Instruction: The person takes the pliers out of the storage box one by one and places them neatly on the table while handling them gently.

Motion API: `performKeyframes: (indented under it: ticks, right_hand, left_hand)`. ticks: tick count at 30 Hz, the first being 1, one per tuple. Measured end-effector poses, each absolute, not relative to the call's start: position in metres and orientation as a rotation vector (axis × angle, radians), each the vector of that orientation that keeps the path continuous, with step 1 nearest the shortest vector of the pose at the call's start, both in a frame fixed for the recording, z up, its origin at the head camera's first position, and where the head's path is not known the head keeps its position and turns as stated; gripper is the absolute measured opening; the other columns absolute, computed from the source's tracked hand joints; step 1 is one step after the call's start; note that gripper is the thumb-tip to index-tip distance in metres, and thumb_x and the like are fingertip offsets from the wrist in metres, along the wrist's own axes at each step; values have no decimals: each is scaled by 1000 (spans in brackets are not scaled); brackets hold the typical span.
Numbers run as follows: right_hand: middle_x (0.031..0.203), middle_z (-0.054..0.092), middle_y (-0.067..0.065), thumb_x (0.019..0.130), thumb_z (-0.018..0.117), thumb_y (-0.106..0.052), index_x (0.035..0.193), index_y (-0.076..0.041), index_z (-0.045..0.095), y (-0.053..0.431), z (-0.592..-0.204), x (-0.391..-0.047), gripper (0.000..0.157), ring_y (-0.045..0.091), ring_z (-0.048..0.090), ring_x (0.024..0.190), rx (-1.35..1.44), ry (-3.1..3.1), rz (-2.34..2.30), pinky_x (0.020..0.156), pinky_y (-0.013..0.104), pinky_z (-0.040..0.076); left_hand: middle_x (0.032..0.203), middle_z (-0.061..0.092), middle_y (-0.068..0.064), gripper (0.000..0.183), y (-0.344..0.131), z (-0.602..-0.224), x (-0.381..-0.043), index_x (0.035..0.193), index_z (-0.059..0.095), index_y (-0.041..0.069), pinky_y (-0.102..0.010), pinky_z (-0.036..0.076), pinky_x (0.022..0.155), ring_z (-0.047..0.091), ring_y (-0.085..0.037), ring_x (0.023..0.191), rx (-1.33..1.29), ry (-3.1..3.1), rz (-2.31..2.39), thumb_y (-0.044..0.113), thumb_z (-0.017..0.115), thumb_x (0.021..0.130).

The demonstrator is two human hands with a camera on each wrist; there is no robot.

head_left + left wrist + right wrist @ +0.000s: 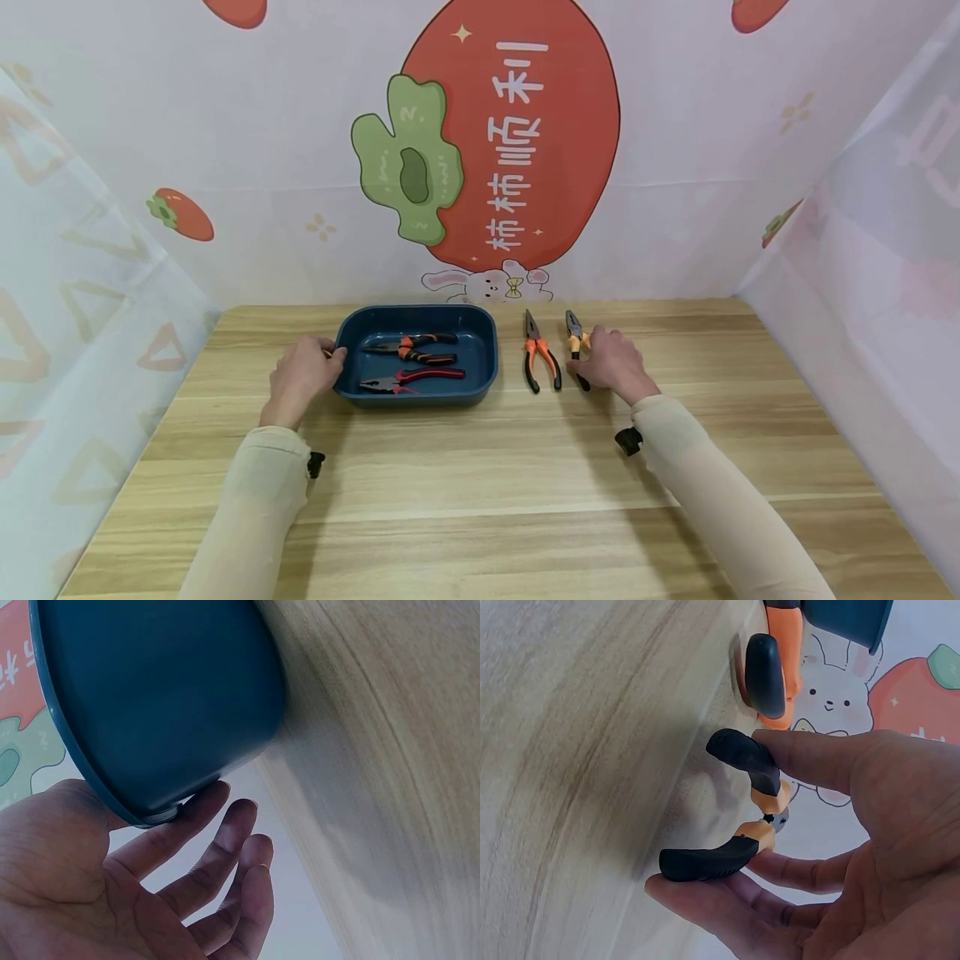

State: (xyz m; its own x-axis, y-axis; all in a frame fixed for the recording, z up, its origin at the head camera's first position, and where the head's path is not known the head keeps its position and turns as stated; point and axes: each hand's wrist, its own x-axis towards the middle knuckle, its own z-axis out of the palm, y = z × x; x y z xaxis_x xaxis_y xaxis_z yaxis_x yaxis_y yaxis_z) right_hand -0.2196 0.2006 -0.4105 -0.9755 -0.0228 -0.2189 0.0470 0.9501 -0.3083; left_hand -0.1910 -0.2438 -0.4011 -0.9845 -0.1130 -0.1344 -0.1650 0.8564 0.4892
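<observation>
At the left end of a dark blue tray point(420, 400), my left hand point(303, 375) holds the rim; the left wrist view shows its index finger against the outer wall and the thumb mostly hidden behind the edge. My right hand point(615, 362) grips yellow-and-black pliers point(574, 325) on the table. In the right wrist view the thumb lies on one black handle point(739, 750) and fingers on the other, the handles spread apart. Inside the tray lie orange-and-black long-nose pliers point(408, 346) and red-and-black pliers point(427, 375).
Orange-and-black long-nose pliers point(534, 350) lie on the wooden table point(480, 500) between the tray and my right hand. A printed cloth point(675, 125) with a large red fruit hangs behind the table's back edge, with more cloth at both sides.
</observation>
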Motion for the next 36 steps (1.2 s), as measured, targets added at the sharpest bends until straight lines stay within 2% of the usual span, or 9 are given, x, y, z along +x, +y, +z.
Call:
performKeyframes:
  ticks: [9,22,31,36]
  right_hand:
    - [83,52,15,94,72,-38,93,-2,50,197,-415,-225,42,28,50,70,36,2867,-416,58,39,41]
    - [93,55,22,95,70,-38,100,3,52,194,-416,-227,45,36,56,81,32,2873,-328,65,48,48]
    - [109,56,29,98,67,-38,120,11,53,189,-417,-229,55,42,58,95,29,2841,-273,74,52,50]
    - [110,57,29,98,67,-38,123,12,53,189,-418,-229,57,42,59,94,30,2840,-265,74,52,50]
  left_hand:
    - [122,64,-26,46,-244,-402,-191,135,61,-3,-48,47,68,61,-39,94,-207,2938,778,30,49,106]
    - [119,65,-24,44,-244,-403,-193,133,62,-1,-48,45,68,61,-38,91,-208,2941,780,31,49,106]
    - [126,63,-26,46,-245,-404,-193,135,60,-2,-51,46,71,61,-41,97,-227,2918,782,32,48,106]
    - [123,64,-25,45,-246,-405,-193,134,62,-1,-50,45,71,61,-40,96,-235,2919,783,32,49,106]
